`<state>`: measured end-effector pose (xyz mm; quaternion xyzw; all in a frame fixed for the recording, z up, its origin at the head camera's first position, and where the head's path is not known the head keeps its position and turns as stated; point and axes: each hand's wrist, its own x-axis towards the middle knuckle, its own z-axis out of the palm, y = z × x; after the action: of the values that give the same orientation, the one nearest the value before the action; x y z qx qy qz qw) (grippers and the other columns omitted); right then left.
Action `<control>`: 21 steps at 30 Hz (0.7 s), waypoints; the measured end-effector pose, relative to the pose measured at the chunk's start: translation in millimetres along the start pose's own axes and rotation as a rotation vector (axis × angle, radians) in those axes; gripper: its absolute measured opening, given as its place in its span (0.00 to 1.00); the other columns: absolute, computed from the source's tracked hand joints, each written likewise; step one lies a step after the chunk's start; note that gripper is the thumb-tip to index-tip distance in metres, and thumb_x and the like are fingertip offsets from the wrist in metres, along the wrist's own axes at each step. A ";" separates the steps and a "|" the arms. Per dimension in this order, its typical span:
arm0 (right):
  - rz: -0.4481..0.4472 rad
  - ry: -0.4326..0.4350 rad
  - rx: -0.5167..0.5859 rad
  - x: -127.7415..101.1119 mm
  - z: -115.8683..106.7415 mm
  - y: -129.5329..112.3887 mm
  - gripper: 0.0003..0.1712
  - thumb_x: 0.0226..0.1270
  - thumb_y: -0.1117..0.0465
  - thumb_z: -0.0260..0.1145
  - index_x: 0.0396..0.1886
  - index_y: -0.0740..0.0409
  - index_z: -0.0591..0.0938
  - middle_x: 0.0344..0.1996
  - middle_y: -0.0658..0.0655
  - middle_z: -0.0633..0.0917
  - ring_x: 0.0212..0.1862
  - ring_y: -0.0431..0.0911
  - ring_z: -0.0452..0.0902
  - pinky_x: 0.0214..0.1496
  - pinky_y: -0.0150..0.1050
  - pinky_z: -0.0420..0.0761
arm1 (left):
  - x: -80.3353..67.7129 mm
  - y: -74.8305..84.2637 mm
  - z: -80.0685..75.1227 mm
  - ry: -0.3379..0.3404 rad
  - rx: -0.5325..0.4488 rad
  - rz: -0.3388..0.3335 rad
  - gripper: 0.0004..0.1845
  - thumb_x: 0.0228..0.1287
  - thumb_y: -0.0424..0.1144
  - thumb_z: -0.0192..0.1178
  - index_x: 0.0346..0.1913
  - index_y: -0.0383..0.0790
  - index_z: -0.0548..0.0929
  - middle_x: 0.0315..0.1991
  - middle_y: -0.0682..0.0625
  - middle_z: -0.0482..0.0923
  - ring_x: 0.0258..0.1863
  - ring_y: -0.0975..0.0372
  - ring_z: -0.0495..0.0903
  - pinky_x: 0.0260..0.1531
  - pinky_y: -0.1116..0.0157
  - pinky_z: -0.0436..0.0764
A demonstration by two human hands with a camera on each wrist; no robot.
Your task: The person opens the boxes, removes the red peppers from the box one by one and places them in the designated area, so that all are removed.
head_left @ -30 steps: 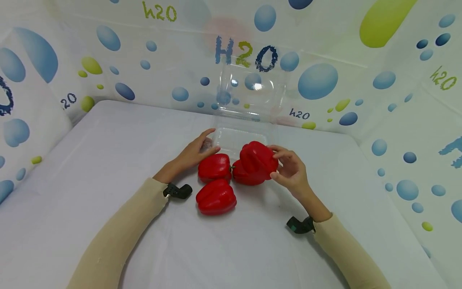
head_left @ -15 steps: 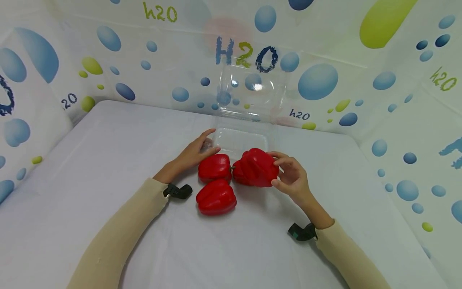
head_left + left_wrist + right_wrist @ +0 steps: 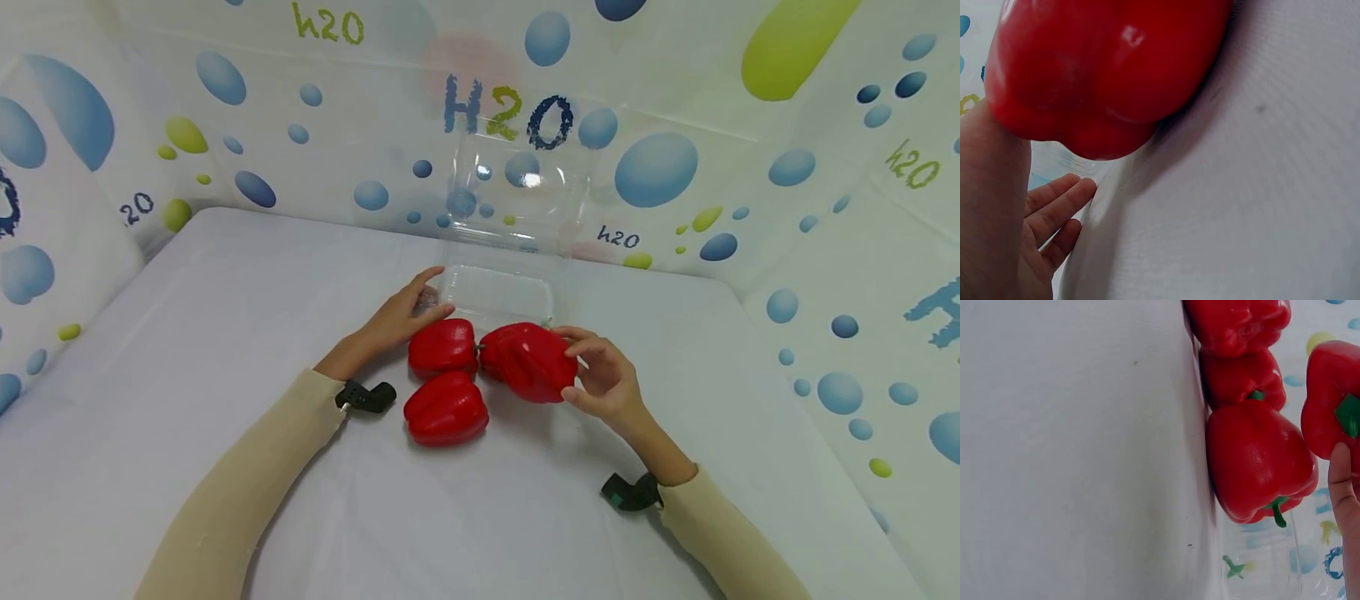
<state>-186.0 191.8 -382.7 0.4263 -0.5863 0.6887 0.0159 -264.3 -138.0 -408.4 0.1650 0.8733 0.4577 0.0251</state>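
Peppers, four of them, glossy red and lobed, cluster at the centre of the head view on a matte white table whose cloth shows a fine weave in the wrist views. The right hand grasps the held pepper with thumb below and fingers curled over its right end; this pepper sits just above the tabletop, right of centre, its long axis lying roughly left to right across the frame. In the right wrist view its green stem shows at the right edge, facing the camera. Beneath and behind it lies a hidden pepper, seen clearly only in the right wrist view, smooth-skinned with a curved green stem pointing toward the lower part of that frame. The back pepper lies left of the held one, close beside it, and the front pepper lies just below it, nearer the person, with deep grooves between its lobes. The left hand rests with relaxed, straight fingers on the left rim of a clear plastic clamshell box, gripping nothing. The box is thin, transparent and rectangular with rounded corners; its lid stands upright against the bubble-printed backdrop.
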 end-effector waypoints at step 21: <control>0.084 -0.136 -0.029 -9.4 -7.7 -0.4 0.23 0.59 0.69 0.70 0.53 0.58 0.76 0.63 0.59 0.73 0.65 0.50 0.67 0.56 0.42 0.81 | 0.7 -0.6 0.3 -0.001 0.001 -0.003 0.40 0.68 0.52 0.57 0.77 0.52 0.50 0.68 0.36 0.64 0.68 0.43 0.64 0.65 0.40 0.64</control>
<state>-184.2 202.7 -387.7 0.4469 -0.6133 0.6495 -0.0469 -265.0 -137.9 -409.0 0.1640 0.8738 0.4570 0.0262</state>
